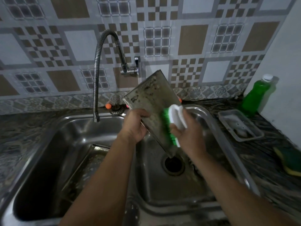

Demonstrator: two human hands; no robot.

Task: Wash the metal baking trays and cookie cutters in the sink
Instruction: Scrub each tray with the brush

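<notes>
1. Tray [151,101], metal and stained with dark burnt patches, is held tilted above the right basin of the sink [211,121], its lower corner pointing down just over the drain [173,164].
2. Left hand [136,126] grasps the tray's left edge, fingers curled round it.
3. Right hand [189,136] grips a scrubbing brush [175,124] by its white handle; the green bristles press against the tray's face.
4. A second tray [91,163] leans in the left basin, soiled.
5. Tap [99,74] with a flexible hose hangs over the left basin; no water seen running.
6. Worktop at right carries a green soap bottle [255,97], a clear soap dish [240,125] and a yellow-green sponge [291,162].
7. Cookie cutters: cannot be made out.
</notes>
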